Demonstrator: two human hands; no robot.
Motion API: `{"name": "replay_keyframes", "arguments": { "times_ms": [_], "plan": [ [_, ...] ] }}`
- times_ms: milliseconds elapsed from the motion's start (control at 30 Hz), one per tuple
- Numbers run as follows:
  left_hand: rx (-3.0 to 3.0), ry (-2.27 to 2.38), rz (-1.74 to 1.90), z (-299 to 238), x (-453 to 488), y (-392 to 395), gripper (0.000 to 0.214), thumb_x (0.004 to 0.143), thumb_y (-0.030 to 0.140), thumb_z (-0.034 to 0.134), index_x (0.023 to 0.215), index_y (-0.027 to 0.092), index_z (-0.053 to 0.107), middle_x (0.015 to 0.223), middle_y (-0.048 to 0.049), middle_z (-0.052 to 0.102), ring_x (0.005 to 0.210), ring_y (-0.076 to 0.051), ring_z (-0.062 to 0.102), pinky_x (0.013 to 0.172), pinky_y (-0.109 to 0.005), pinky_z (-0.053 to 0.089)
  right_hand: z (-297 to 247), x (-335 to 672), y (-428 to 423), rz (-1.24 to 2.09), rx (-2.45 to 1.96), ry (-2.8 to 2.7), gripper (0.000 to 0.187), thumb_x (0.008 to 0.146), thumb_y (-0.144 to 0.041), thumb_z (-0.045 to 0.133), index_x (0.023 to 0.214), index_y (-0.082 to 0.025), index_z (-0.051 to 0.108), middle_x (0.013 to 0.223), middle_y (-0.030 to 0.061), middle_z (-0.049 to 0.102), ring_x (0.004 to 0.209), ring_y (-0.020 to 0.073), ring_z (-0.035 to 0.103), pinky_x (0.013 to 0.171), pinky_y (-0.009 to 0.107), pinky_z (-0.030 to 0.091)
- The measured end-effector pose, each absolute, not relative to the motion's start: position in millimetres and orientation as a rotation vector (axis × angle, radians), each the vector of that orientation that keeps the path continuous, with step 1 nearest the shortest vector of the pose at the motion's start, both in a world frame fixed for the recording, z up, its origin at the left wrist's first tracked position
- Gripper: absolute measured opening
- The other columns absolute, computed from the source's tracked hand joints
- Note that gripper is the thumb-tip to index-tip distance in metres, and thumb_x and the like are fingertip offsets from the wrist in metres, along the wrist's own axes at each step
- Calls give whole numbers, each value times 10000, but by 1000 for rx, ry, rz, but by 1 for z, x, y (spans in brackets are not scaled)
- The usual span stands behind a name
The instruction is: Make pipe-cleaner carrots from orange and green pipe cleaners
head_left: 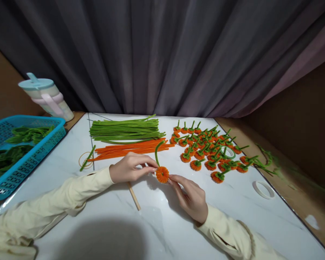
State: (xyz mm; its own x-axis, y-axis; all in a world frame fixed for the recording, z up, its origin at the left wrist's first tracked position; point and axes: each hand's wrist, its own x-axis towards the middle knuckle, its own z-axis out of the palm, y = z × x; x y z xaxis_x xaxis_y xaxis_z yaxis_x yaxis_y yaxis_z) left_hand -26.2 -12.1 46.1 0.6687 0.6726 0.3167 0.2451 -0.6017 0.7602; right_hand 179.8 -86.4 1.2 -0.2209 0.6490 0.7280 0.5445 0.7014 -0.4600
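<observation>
My left hand (132, 167) pinches the left edge of a small orange pipe-cleaner pumpkin (162, 174) held above the white tabletop. From the other side, the thumb and fingertips of my right hand (191, 198) are closed on its right edge. A green pipe-cleaner stem (157, 153) curves up behind the pumpkin. Beneath my left hand a thin wooden stick (133, 196) lies partly covered. Just beyond it are a bundle of orange pipe cleaners (130, 148) and a larger bundle of green pipe cleaners (124, 130).
Many finished pumpkins (196, 165) with green stems cluster at right, around a tape roll (228, 152). Another white tape roll (263, 189) lies near the right edge. A blue basket (50, 139) of green leaf shapes and a tumbler (50, 95) stand left. A grey curtain (141, 57) hangs behind.
</observation>
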Motion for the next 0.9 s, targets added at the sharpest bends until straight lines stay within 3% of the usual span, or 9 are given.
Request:
{"name": "replay_keyframes", "arguments": {
  "times_ms": [200,400,633,900],
  "plan": [
    [1868,659,693,50,-25,-14,118,775,208,604,856,137,651,764,-42,684,583,-114,629,552,-191,520,2,181,-87,109,-927,-1898,234,874,-68,483,1049,-206,552,863,44,684,721,160,666,639,232,544],
    [1541,659,724,45,-20,-21,110,725,201,653,802,130,620,779,-20,645,628,-107,625,591,-186,528,2,181,-88,122,-945,-1887,256,870,-55,477,1062,-212,544,874,40,681,715,150,664,643,221,541],
    [1591,703,827,42,-18,-23,142,703,193,683,822,132,637,824,-34,653,744,-119,619,672,-184,521,1,179,-89,101,-920,-1898,241,875,-50,472,1058,-192,537,874,41,680,748,143,661,663,211,536],
    [1648,712,771,45,-19,-23,127,716,199,668,806,114,642,781,-34,659,690,-107,618,631,-172,516,-1,179,-88,61,-887,-1902,234,891,-57,464,1076,-182,532,882,53,679,778,155,661,678,230,545]
  ]
}}
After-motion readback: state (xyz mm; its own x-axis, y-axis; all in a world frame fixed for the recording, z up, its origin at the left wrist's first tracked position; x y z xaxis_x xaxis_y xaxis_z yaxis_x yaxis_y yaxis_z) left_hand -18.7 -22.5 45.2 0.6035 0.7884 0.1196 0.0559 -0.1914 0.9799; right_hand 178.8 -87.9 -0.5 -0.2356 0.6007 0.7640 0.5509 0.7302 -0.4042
